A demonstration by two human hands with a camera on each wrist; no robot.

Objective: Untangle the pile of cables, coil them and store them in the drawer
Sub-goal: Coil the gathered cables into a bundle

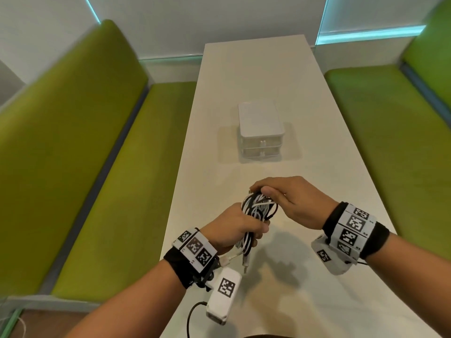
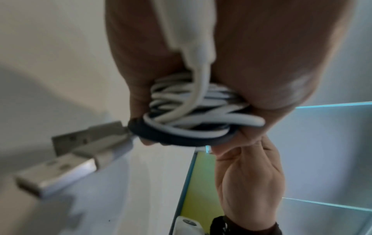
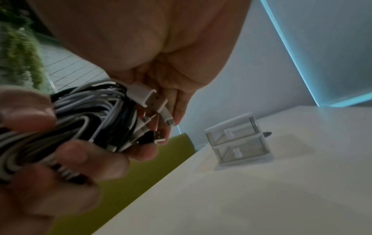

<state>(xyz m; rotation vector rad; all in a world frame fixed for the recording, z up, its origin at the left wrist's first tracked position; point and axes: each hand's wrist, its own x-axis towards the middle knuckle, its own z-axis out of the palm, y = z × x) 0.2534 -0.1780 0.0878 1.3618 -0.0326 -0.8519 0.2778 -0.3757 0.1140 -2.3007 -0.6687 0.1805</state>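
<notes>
A tangled bundle of black and white cables (image 1: 257, 211) is held above the near end of the white table (image 1: 317, 147). My left hand (image 1: 238, 228) grips its lower part; in the left wrist view the cable bundle (image 2: 193, 114) shows in that fist, and USB plugs (image 2: 80, 151) hang below. My right hand (image 1: 280, 193) curls over the top of the bundle; in the right wrist view its fingers (image 3: 177, 108) hold the cable bundle (image 3: 90, 120) and several plug ends (image 3: 153, 109). A small white two-drawer unit (image 1: 261, 135) stands mid-table with both drawers closed, also seen as drawer unit (image 3: 237, 139).
Green padded benches (image 1: 85, 167) run along both sides of the narrow table, the right bench (image 1: 390, 142) close to its edge. A white wall and a glowing blue strip (image 1: 366, 35) are at the far end. Bare tabletop lies between my hands and the drawer unit.
</notes>
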